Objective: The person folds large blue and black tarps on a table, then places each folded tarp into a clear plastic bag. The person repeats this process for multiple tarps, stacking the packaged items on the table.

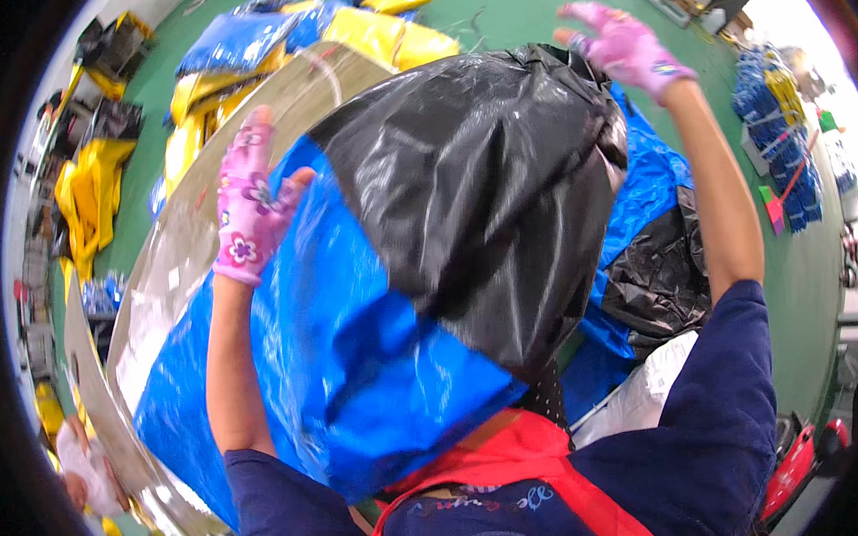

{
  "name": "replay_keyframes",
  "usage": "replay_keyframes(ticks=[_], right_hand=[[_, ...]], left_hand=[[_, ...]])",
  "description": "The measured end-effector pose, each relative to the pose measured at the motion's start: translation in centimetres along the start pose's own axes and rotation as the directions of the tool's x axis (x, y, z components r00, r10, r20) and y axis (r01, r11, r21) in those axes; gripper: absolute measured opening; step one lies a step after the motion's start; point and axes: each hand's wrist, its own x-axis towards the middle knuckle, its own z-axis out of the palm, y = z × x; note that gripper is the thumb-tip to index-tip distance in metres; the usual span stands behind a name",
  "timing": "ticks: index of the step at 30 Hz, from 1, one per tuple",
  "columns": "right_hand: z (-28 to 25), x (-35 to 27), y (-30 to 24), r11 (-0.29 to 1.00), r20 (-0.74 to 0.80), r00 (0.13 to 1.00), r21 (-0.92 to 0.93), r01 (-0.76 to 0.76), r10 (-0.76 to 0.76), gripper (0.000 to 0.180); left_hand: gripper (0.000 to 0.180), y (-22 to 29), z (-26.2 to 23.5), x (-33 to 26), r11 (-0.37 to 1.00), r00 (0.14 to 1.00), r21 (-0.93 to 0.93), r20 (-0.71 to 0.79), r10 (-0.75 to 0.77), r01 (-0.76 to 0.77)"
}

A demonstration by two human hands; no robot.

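Note:
A large, shiny plastic sheet spreads in front of me, with a black part [483, 181] bulging upward and a blue part [347, 356] draped over the table. My left hand [247, 203], in a pink flowered fingerless glove, is over the blue part's left edge with its fingers stretched out. Whether it touches the sheet I cannot tell. Raised at the far right, my right hand [615, 49] wears a matching glove; its fingers are spread beside the gathered corner of the black part. Neither hand holds anything. More crumpled blue and black sheeting [661, 279] lies under my right arm.
A worn table [204, 172] runs along the left under the sheet. Blue and yellow packs [383, 33] are piled beyond it on the green floor [496, 15]. Another person [91, 464] is at the lower left. Stacked blue goods [774, 133] stand at right.

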Motion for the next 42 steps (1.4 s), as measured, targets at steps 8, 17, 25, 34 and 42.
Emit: replay_keyframes(ticks=[8, 17, 25, 34, 42], right_hand=[[7.8, -16.8, -11.0, 0.860, 0.172, 0.850, -0.030, 0.510, -0.498, 0.065], [8.4, -21.2, -13.2, 0.764, -0.049, 0.763, 0.001, 0.645, -0.644, 0.021], [8.6, -28.9, -14.7, 0.705, -0.144, 0.767, 0.318, 0.634, -0.625, 0.061], [8.0, -31.0, -18.7, 0.865, -0.101, 0.872, 0.114, 0.489, -0.479, 0.047], [-0.9, -19.2, -18.7, 0.672, -0.252, 0.653, 0.010, 0.740, -0.715, 0.007]], left_hand=[[0.087, 6.4, -0.2, -18.0, 0.991, 0.806, 0.133, 0.588, -0.073, -0.008], [0.072, 4.1, 0.9, -20.1, 0.991, 0.901, -0.122, 0.433, 0.009, 0.049], [0.047, 5.2, -0.9, -18.5, 0.977, 0.800, 0.059, 0.565, -0.202, 0.206], [0.066, 11.5, 5.5, -13.1, 0.981, 0.870, -0.032, 0.457, 0.183, -0.190], [0.058, 10.7, 12.8, -9.5, 0.799, 0.794, 0.112, 0.260, 0.549, -0.590]])
